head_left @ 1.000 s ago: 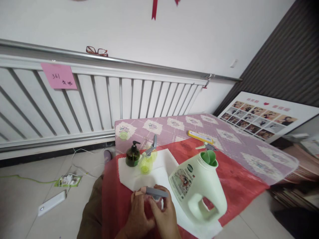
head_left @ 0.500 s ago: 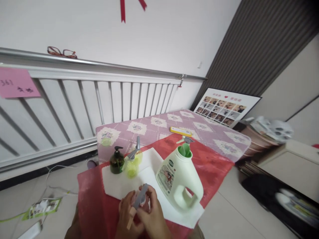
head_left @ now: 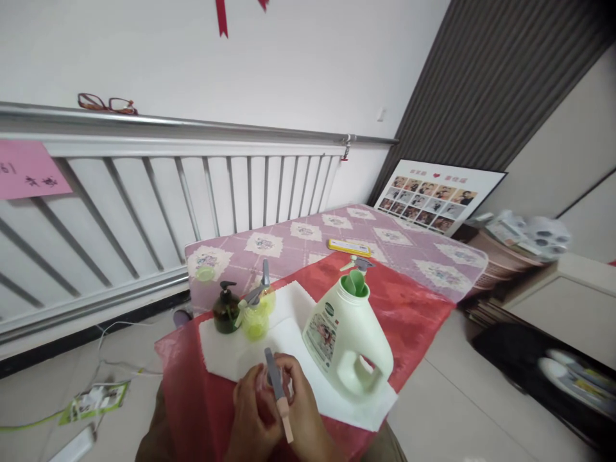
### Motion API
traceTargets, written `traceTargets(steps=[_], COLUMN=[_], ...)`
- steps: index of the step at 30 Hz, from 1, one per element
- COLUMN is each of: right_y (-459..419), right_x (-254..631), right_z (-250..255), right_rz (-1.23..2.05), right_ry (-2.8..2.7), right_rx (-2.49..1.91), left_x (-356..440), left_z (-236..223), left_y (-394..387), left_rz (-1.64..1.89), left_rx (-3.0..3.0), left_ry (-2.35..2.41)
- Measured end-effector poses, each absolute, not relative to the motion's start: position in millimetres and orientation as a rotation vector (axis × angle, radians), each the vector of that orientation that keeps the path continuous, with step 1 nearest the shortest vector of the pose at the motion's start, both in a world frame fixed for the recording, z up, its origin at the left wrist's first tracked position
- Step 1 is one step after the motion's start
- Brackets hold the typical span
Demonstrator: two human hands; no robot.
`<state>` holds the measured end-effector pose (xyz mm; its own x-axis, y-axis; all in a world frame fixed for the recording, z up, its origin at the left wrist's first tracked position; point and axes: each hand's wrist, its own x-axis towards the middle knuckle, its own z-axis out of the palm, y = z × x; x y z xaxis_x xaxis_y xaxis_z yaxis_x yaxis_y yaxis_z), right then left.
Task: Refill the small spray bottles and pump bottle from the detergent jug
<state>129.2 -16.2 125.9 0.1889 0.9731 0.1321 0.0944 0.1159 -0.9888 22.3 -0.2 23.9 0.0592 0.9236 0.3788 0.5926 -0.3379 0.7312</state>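
A small pink spray bottle (head_left: 275, 378) with a grey and pink trigger head is held low at the front of the table. My left hand (head_left: 253, 407) wraps its left side, and my right hand (head_left: 302, 401) closes round its right side. Beyond them stand two yellow-green spray bottles (head_left: 255, 321) with grey trigger heads. Left of these is a dark green pump bottle (head_left: 226, 311). To the right of my hands rises a large pale green detergent jug (head_left: 349, 340), uncapped, with a green spout in its neck. White paper (head_left: 226, 356) lies under these bottles.
A red cloth (head_left: 409, 301) covers part of the patterned table (head_left: 289, 247). Another spray head (head_left: 357, 263) shows behind the jug, near a yellow case (head_left: 349, 248). A radiator (head_left: 231, 192) runs along the wall; a power strip (head_left: 94, 401) with cables lies on the floor.
The trigger head of the pink bottle has turned, its pink end swinging from lower left to lower right. Both hands stay round the bottle. The view has shifted slightly.
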Motion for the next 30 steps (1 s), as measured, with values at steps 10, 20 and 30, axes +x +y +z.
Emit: traceTargets(steps=[10,20,30], right_y=[-15,-1,33], right_x=[143,143,182], right_z=[124,147,214], right_rz=[0.848,0.658,0.346], right_ry=[-1.471,-1.436,-1.353], right_rx=[-1.276,-1.322,-1.401], left_x=[22,19,19], left_z=[37,-2,21], left_y=[-1,5,2], left_rz=[1.186,1.077,0.937], left_rx=[1.953,2.089,1.904], left_ry=[1.404,1.364,1.377])
